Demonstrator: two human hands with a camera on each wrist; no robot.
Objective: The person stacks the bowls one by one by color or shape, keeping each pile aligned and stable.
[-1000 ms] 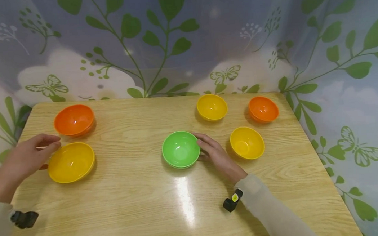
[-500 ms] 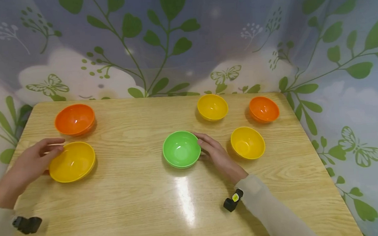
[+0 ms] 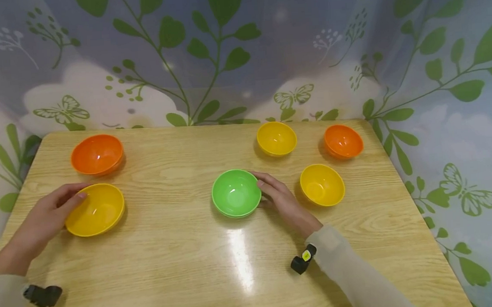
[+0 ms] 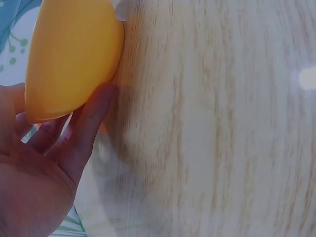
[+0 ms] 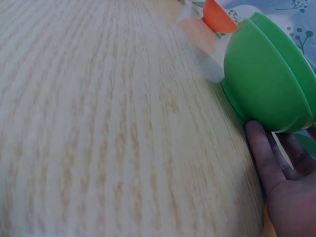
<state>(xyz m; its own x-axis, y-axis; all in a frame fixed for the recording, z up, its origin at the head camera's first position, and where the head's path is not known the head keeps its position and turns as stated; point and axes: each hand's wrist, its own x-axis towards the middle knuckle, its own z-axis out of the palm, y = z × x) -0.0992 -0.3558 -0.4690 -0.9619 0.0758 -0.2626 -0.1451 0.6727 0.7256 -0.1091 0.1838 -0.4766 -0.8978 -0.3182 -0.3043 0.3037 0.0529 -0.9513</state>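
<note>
Wide yellow bowl point(image 3: 99, 211) lies at the centre left of the frame on a wood-grained worktop point(image 3: 164, 271); just above it, at the upper left, sits a large orange bowl point(image 3: 98, 155). Green bowls point(image 3: 235, 191), a nested pair by their doubled rim, stand at the centre. Right of them are three more: a rear yellow bowl point(image 3: 276, 140), a front yellow bowl point(image 3: 322, 185) and a small orange bowl point(image 3: 343, 141). Of the hands, the left hand point(image 3: 47, 215) is partly curled and grips the wide yellow bowl by its left side, thumb at the rim, fingers along the outer wall; the right hand point(image 3: 280, 196) curves likewise around the right side of the green bowls. Glossy walls suggest light, stiff plastic, hard to break but somewhat slippery. Thumb on the rim with fingers low on the wall should hold best; for the nested pair, a rim grip alone may separate them.
</note>
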